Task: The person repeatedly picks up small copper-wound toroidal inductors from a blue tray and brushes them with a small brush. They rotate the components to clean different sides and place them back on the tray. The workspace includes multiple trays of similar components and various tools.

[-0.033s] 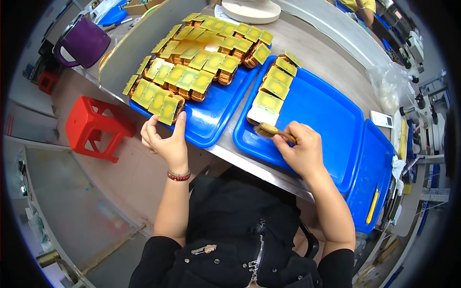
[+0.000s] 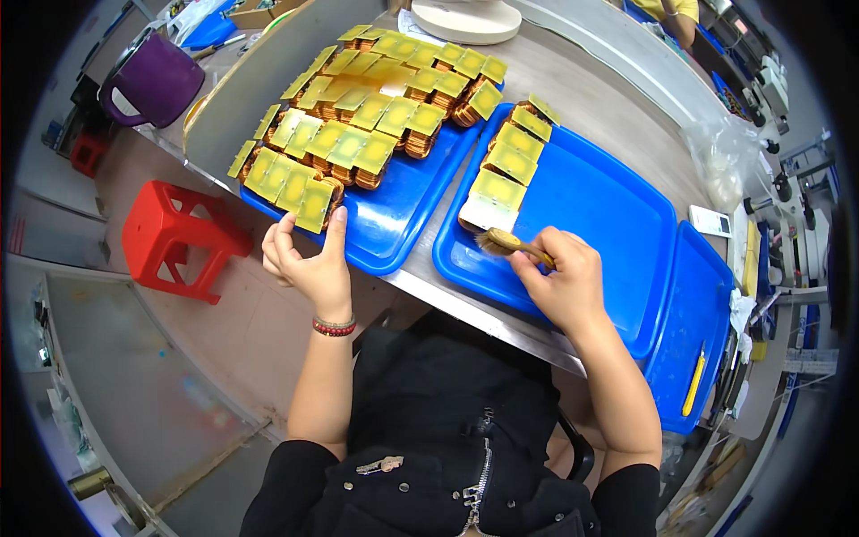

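Note:
My left hand (image 2: 306,268) has its thumb and fingers on either side of a stack of thin yellow-green square boards (image 2: 315,204). That stack sits at the near end of a row on the left blue tray (image 2: 380,255), and copper-coloured edges show along its side. In my right hand (image 2: 565,273) is a small brush (image 2: 506,240), gripped by its handle between thumb and fingers. Its bristles point left, over the near left part of the middle blue tray (image 2: 617,233), just in front of a board with a white glare (image 2: 488,213).
Several more board stacks (image 2: 367,112) fill the left tray. A third blue tray (image 2: 667,385) with a yellow cutter (image 2: 693,385) lies at right. Behind are a round white disc (image 2: 467,20) and a plastic bag (image 2: 720,166). A red stool (image 2: 170,233) and purple mug (image 2: 157,76) stand left.

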A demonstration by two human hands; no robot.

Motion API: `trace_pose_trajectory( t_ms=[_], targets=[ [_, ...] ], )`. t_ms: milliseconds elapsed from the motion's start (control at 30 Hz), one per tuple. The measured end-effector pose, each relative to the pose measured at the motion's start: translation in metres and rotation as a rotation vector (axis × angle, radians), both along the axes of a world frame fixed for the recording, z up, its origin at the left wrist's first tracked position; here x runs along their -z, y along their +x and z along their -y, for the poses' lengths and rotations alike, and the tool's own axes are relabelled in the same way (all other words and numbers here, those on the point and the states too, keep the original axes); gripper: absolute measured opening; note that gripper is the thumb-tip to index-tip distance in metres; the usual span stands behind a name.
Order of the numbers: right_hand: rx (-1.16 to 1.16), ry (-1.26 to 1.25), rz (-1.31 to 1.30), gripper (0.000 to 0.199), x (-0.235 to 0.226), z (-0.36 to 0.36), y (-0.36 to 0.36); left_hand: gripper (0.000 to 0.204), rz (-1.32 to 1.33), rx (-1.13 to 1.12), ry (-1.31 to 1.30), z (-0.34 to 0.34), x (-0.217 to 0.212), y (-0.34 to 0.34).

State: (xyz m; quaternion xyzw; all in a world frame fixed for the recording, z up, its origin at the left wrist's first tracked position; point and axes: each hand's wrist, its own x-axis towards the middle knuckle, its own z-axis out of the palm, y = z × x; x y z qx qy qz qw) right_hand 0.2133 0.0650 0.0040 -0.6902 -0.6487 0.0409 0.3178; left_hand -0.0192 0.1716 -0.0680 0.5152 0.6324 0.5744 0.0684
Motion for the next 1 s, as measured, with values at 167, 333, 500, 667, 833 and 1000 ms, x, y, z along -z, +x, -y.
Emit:
trace_pose_trajectory(
  t_ms=[167,333,500,667,833,1000],
  targets=[
    [0.065,-0.004,-0.126,0.028,-0.017,0.022,-0.005,0.045,-0.301,-0.116,-0.011,0.002,-0.003,0.000],
    [0.132,-0.048,-0.397,0.034,-0.030,0.061,-0.010,0.032,-0.257,0.194,0.175,0.023,-0.026,-0.004],
    [0.067,0.143,-0.284,0.022,-0.039,0.077,-0.028,0.038,0.265,0.687,0.255,0.060,-0.042,0.006],
    [-0.203,0.366,0.102,0.017,-0.035,0.079,-0.061,0.044,0.132,1.054,0.140,0.109,-0.065,0.011],
    [0.041,0.319,0.024,0.014,-0.027,0.094,-0.033,0.037,0.207,1.163,-0.029,0.132,-0.071,0.010],
    [0.146,0.219,0.069,0.014,-0.028,0.120,-0.031,0.035,0.390,1.282,-0.158,0.146,-0.082,0.015]
  ],
)
